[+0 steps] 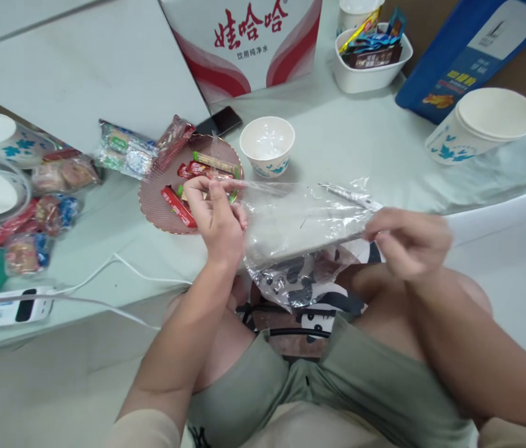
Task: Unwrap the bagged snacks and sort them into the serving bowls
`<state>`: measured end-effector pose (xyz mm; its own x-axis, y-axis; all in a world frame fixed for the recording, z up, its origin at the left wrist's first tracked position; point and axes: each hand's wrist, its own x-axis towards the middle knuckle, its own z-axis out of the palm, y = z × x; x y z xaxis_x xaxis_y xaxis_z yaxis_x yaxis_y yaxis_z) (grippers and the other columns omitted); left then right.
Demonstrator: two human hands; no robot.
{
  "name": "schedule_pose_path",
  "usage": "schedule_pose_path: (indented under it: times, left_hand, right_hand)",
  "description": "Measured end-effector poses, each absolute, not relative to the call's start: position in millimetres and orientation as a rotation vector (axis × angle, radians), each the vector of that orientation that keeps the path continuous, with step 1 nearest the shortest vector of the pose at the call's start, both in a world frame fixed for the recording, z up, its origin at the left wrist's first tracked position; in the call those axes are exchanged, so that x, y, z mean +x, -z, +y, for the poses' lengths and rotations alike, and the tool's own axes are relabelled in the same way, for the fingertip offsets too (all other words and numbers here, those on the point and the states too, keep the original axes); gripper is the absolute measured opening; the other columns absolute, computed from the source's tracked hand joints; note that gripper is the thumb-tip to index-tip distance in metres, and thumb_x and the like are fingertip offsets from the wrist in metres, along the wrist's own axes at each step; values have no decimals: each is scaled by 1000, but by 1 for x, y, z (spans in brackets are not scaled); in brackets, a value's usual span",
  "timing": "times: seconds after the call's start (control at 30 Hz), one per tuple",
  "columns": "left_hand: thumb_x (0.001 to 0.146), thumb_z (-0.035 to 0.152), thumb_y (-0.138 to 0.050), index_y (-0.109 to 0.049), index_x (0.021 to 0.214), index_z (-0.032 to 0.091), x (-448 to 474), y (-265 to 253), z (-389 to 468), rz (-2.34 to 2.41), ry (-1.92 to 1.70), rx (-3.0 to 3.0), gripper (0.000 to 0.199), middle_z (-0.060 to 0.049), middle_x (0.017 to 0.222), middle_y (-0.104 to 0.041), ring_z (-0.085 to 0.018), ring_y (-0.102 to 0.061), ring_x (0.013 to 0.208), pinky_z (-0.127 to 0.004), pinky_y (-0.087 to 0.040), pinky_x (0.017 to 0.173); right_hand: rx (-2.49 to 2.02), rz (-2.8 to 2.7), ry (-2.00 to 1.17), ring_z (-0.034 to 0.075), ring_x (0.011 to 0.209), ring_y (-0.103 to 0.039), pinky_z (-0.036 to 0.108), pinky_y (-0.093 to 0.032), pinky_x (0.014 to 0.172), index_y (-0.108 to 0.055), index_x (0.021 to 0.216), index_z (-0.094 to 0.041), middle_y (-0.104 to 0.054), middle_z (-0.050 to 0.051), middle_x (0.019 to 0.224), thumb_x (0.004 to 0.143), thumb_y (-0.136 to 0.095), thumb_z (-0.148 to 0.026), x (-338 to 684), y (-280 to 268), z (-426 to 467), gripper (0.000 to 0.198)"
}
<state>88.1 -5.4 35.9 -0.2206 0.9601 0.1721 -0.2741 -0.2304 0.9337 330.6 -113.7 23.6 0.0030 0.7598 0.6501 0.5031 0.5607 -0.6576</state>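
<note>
Both hands hold a clear plastic bag (295,227) stretched between them, above my lap and the table edge. My left hand (220,224) is closed on the bag's left side, thumb and fingers pinched together. On the right side, my right hand (407,239) pinches the bag's corner near a narrow printed strip (347,196); whether that strip belongs to the bag I cannot tell. The lower part of the bag hangs crumpled. Just behind my left hand is a pink ribbed plate (150,208) with wrapped snacks (178,205). A white paper bowl (266,146) stands beyond the bag.
A phone (220,121) lies behind the plate. Wrapped snacks (66,171), a power strip (15,308) and a white cable (141,267) are at left. A white box (248,50), snack tub (370,74), blue bottle (459,62) and stacked paper cups (482,124) stand behind.
</note>
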Motion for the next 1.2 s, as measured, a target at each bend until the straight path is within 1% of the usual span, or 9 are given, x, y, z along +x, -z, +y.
schedule_pose_path:
  times: [0.1, 0.17, 0.27, 0.43, 0.57, 0.7, 0.8, 1.07, 1.2]
  left_hand:
    - [97, 52, -61, -41, 96, 26, 90, -29, -5, 1028, -1571, 1056, 32, 4, 80, -67, -3, -36, 38, -21, -21, 36]
    - [94, 57, -62, -42, 97, 26, 91, -24, -4, 1036, -1563, 1088, 37, 3, 82, -66, -3, -41, 43, -20, -22, 37]
    - [92, 61, -64, -43, 98, 25, 92, -17, -1, 1027, -1593, 1143, 42, 1, 85, -64, -6, -49, 52, -19, -23, 39]
    - [92, 62, -62, -41, 97, 25, 95, -13, 4, 977, -1599, 1216, 43, 1, 84, -65, -6, -49, 52, -19, -24, 39]
    - [93, 56, -64, -42, 95, 24, 97, -16, 4, 965, -1606, 1212, 39, 0, 82, -67, -7, -54, 53, -19, -24, 38]
    - [93, 53, -67, -44, 94, 24, 99, -17, 3, 965, -1607, 1184, 37, -1, 82, -68, -8, -55, 53, -18, -24, 36]
    - [91, 54, -68, -43, 93, 24, 100, -17, 3, 928, -1596, 1179, 39, 1, 80, -68, -6, -50, 46, -19, -22, 34]
    - [91, 58, -67, -41, 92, 25, 98, -22, -1, 932, -1565, 1169, 42, 4, 80, -70, -2, -36, 33, -22, -18, 31]
    - [94, 57, -64, -39, 94, 25, 94, -21, 0, 956, -1576, 1191, 40, 4, 82, -68, -2, -36, 36, -21, -21, 35]
  right_hand:
    - [-1035, -2102, -456, 22, 98, -73, 38, -57, 86, -70, 105, -24, -77, 6, 107, 83, -54, -12, 316, -32, -119, 30]
    - [-1132, -2302, -607, 25, 99, -72, 44, -53, 97, -70, 113, -21, -78, 8, 105, 84, -52, -16, 311, -37, -118, 34]
    - [-1355, -2437, -916, 20, 73, -69, 37, -53, 80, -71, 116, -20, -76, 4, 80, 90, -50, -23, 313, -39, -119, 34]
    - [-1654, -2509, -1228, 18, 65, -66, 30, -46, 64, -72, 120, -23, -76, 5, 81, 93, -48, -26, 323, -33, -124, 36]
    - [-1780, -2446, -1137, 19, 68, -67, 30, -43, 64, -74, 109, -25, -76, 5, 81, 96, -44, -29, 328, -35, -121, 33]
    - [-1791, -2460, -918, 19, 63, -64, 30, -40, 61, -61, 141, -28, -73, 3, 75, 94, -44, -26, 323, -37, -116, 49]
    - [-1817, -2634, -969, 22, 68, -67, 30, -40, 61, -51, 152, -35, -74, 5, 81, 91, -48, -22, 313, -33, -114, 62]
    - [-2085, -2684, -1193, 30, 93, -73, 38, -49, 73, -74, 121, -23, -77, 13, 101, 94, -43, -23, 295, -30, -111, 41]
    - [-2182, -2683, -1217, 33, 94, -73, 39, -49, 72, -78, 101, -16, -77, 17, 105, 97, -39, -27, 296, -28, -112, 41]
